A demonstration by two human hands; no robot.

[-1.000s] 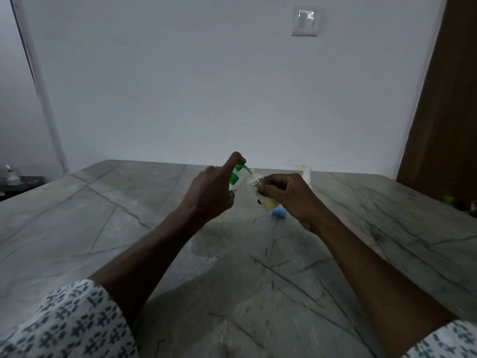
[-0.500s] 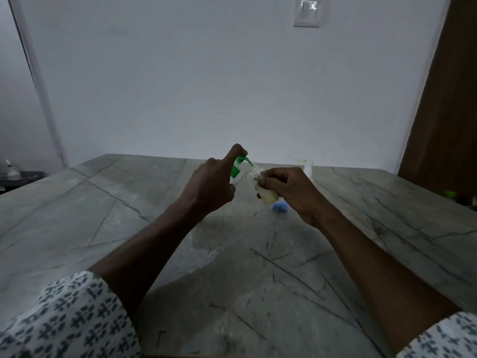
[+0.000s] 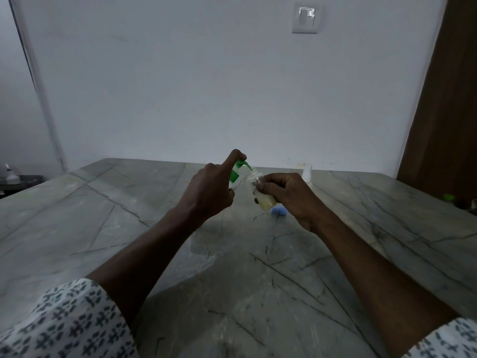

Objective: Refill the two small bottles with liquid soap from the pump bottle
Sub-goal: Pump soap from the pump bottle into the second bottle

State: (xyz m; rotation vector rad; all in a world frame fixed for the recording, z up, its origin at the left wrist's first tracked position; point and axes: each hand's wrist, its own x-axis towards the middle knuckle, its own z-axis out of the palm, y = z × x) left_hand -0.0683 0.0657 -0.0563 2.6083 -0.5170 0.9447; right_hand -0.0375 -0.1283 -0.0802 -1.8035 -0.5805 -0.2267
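Observation:
My left hand (image 3: 210, 188) grips the pump bottle, most of it hidden behind the hand, with my index finger on its green pump head (image 3: 239, 169). The green spout points down into the mouth of a small clear bottle (image 3: 260, 193), tilted and holding pale yellow soap at its bottom. My right hand (image 3: 289, 196) grips that small bottle above the marble table (image 3: 258, 267). A second small white bottle (image 3: 306, 172) stands upright at the table's far edge. A blue cap (image 3: 278, 210) lies on the table under my right hand.
A white wall with a light switch (image 3: 304, 18) rises behind the table. A brown door (image 3: 449, 99) stands at the right, with a green-topped object (image 3: 448, 197) low beside the table's right edge. A dark side surface with a small bottle (image 3: 10, 174) sits at far left.
Both hands have stayed together with the spout at the small bottle's mouth. The view has shifted slightly, so the hands sit a little higher in the picture.

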